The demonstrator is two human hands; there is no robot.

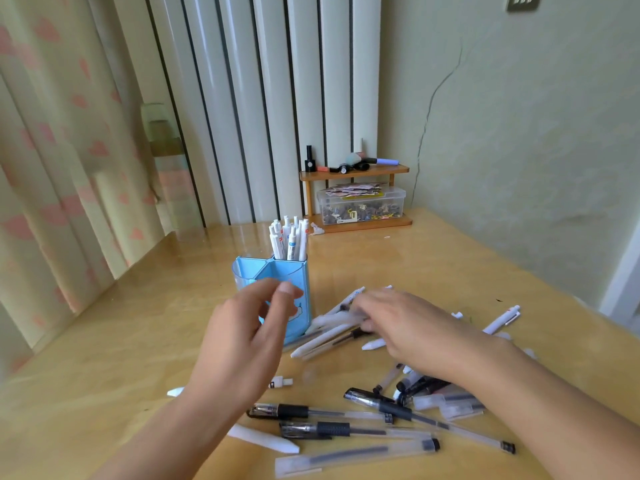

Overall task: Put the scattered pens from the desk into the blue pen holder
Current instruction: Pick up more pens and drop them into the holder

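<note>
Fingers (277, 296) of the left hand (242, 341) are loosely bent and a little apart, with the thumb tip up near them, and they hold nothing. This hand is raised in front of the blue pen holder (294, 275) and hides part of its front; I cannot tell if it touches it. The right hand (401, 323) reaches palm down over a bunch of white pens (332, 336) lying just right of the holder. Its fingers are blurry, so I cannot tell if they pinch a pen or only lie on top. The holder stands upright on the yellow desk (138, 341), and it has a few parts inside. One part at the back is full of white pens standing up (289, 237). The front parts look see-through and I cannot see pens in them. More pens lie all over the desk near the person. Clear pens with black grips (311, 412) lie side by side below the hands. One white pen (502, 318) lies alone far to the right. At the back of the desk is a small wooden shelf (353, 173) with little bottles on top. A clear box (360, 206) of small bits sits under it.
</note>
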